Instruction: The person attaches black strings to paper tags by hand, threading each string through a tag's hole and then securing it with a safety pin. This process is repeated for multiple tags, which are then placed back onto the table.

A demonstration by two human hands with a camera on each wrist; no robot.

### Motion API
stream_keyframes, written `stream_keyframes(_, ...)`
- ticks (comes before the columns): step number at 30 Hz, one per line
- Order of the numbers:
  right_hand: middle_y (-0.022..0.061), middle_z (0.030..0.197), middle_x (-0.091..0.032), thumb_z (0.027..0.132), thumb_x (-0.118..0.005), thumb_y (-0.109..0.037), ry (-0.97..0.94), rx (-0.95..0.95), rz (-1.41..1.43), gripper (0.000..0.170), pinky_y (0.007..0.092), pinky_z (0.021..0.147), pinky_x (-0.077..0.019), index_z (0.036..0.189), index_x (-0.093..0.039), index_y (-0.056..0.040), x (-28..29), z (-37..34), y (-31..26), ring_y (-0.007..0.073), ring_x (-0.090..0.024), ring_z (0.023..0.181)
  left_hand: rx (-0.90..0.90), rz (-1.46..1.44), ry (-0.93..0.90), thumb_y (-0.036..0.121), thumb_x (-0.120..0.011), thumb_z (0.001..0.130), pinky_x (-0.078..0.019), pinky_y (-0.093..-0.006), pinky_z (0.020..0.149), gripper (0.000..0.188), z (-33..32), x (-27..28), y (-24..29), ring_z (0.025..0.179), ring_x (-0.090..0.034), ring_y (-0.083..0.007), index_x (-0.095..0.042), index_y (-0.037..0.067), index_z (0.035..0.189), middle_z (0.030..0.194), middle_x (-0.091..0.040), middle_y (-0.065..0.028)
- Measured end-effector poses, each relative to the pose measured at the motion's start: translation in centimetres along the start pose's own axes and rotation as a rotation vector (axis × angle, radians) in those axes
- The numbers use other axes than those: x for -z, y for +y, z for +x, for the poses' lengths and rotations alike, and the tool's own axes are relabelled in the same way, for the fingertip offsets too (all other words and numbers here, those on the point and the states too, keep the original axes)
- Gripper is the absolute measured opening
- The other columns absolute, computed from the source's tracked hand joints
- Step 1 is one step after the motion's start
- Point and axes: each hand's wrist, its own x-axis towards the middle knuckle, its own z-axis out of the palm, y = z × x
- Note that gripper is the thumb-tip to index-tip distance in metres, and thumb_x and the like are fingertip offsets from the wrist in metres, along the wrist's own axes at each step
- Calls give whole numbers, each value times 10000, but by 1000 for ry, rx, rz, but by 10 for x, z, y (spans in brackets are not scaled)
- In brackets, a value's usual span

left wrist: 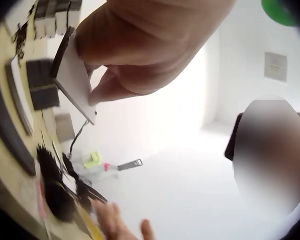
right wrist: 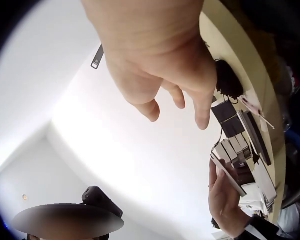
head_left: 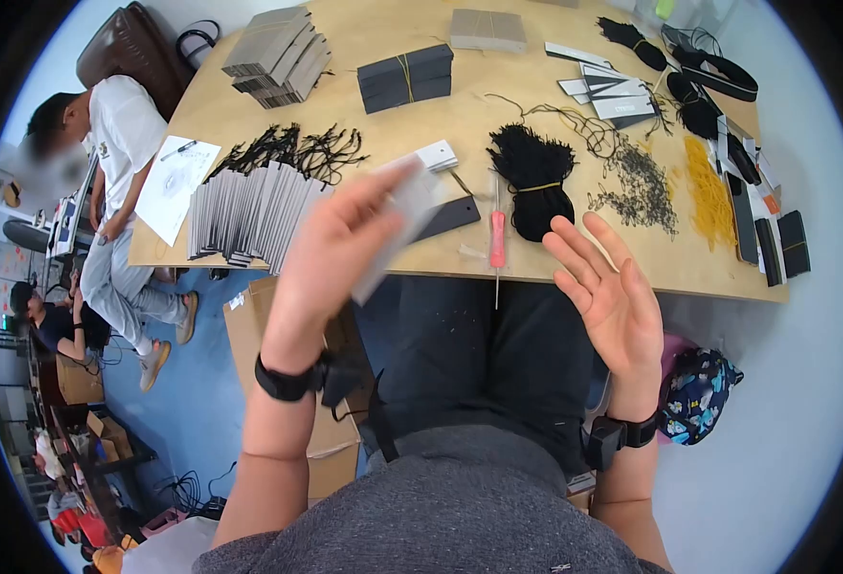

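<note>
My left hand pinches a pale hang tag between thumb and fingers above the table's front edge; it is blurred in the head view. In the left wrist view the tag has a dark edge, and a thin dark cord shows near its lower end. My right hand is raised, palm up, with fingers spread and nothing in it. Between the hands, a pink-handled screwdriver lies beside a banded bundle of black cords. A dark tag and a white tag lie behind the left hand.
A row of tags with black cords fills the table's left front. Banded card stacks stand at the back. Loose metal pins and yellow strands lie at right. A seated person is off to the left.
</note>
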Motion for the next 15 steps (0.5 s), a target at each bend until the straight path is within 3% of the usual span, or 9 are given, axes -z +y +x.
stream_keyframes(2, 264, 1458, -410, 1021, -477, -317, -18, 29, -53, 558, 416, 1041, -458, 1435, -356, 36, -2, 0, -3, 360, -462, 1332, -121, 61, 253, -35, -547, 893, -430, -216, 815, 478, 28, 17, -10, 863, -513, -73, -577, 73, 1358, 968, -601, 8)
stream_keyframes(3, 255, 1440, -435, 1012, -498, -310, -77, -11, -87, 553, 412, 1021, -470, 1420, -379, 44, 0, -4, -3, 350, -491, 1305, -147, 167, 302, -33, -553, 862, -458, -268, 813, 486, 36, 33, -18, 904, -537, -132, -584, 63, 1337, 1097, -579, -79)
stream_keyframes(5, 247, 1421, -460, 1004, -519, -303, -134, -47, -121, 549, 409, 1001, -482, 1405, -402, 52, 5, -12, 1, 340, -520, 1277, -176, 440, 391, -59, -539, 843, -463, -293, 840, 505, 39, 53, -28, 956, -557, -184, -577, 51, 1334, 1177, -546, -130)
stream_keyframes(7, 230, 1367, -521, 991, -547, -252, -151, -147, -249, 489, 413, 968, -502, 1353, -468, 65, 9, -19, 7, 324, -577, 1206, -142, 541, 389, -80, -521, 830, -458, -318, 869, 514, 28, 59, -39, 1003, -552, -230, -579, 45, 1325, 1210, -524, -156)
stream_keyframes(9, 183, 1265, -593, 973, -585, -160, -85, -161, -226, 384, 350, 917, -517, 1287, -535, 55, 6, -21, 12, 269, -634, 1101, -106, 637, 381, -101, -502, 817, -454, -343, 897, 525, 15, 59, -61, 1050, -546, -276, -582, 39, 1317, 1242, -502, -183)
stream_keyframes(11, 125, 1146, -627, 944, -620, -65, 94, -96, -569, 281, 276, 847, -515, 1201, -592, 46, 8, -18, 19, 201, -654, 981, -161, 999, 442, -134, -474, 788, -423, -407, 952, 553, 7, 55, -90, 1138, -492, -360, -584, 31, 1304, 1269, -473, -223)
stream_keyframes(12, 64, 976, -608, 902, -661, -11, 154, 133, -893, 208, 235, 726, -496, 1107, -644, 16, 10, -10, 25, 138, -627, 811, -134, 994, 461, -148, -473, 769, -393, -445, 979, 567, 6, 48, -93, 1177, -433, -398, -589, 25, 1296, 1290, -448, -241)
stream_keyframes(13, 64, 976, -608, 902, -661, -11, 157, 130, -900, 208, 235, 726, -496, 1107, -644, 16, 8, -6, 24, 138, -627, 811, -132, 986, 458, -148, -473, 769, -393, -445, 979, 567, 5, 43, -93, 1177, -433, -398, -589, 25, 1296, 1290, -448, -241)
stream_keyframes(15, 62, 879, -564, 877, -687, -21, 287, 334, -1375, 178, 271, 637, -483, 1054, -674, -13, 1, 4, 21, 142, -586, 706, -67, 1109, 573, -121, -527, 774, -385, -426, 986, 572, 5, 33, -90, 1120, -445, -351, -581, 61, 1313, 1302, -463, -199)
